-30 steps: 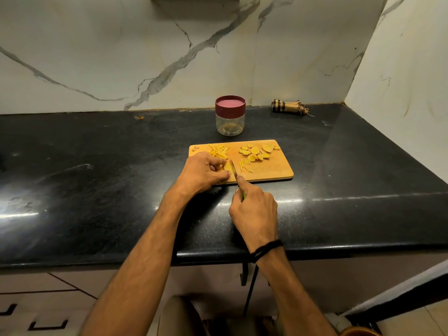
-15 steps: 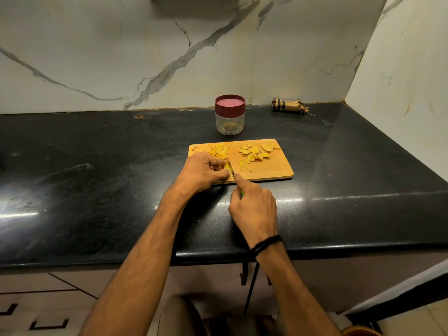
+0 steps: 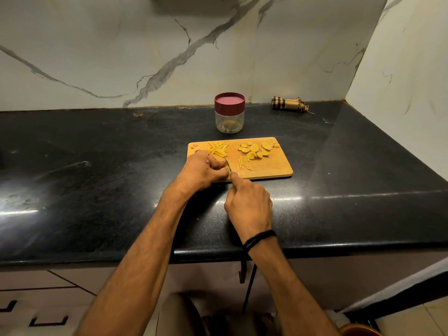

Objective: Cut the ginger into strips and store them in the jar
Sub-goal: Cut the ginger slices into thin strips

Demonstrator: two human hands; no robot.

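Observation:
A wooden cutting board (image 3: 271,166) lies on the black counter. Round ginger slices (image 3: 254,150) sit at its far right, a pile of cut strips (image 3: 218,149) at its far left, and a few loose strips (image 3: 243,163) in the middle. My left hand (image 3: 203,169) pins a ginger piece against the board's near left edge with curled fingers. My right hand (image 3: 247,204) grips a small knife (image 3: 228,165), forefinger along its back, the blade down beside my left fingertips. A clear jar (image 3: 229,118) with a maroon lid stands closed behind the board.
A rolled checked cloth (image 3: 287,104) lies by the marble back wall to the right. The side wall closes in at the right. The black counter (image 3: 97,166) stretches wide to the left. Cabinet fronts sit below its front edge.
The knife blade and my right hand have shifted slightly left and forward, closer to my left fingertips. My left hand stays in place on the ginger piece.

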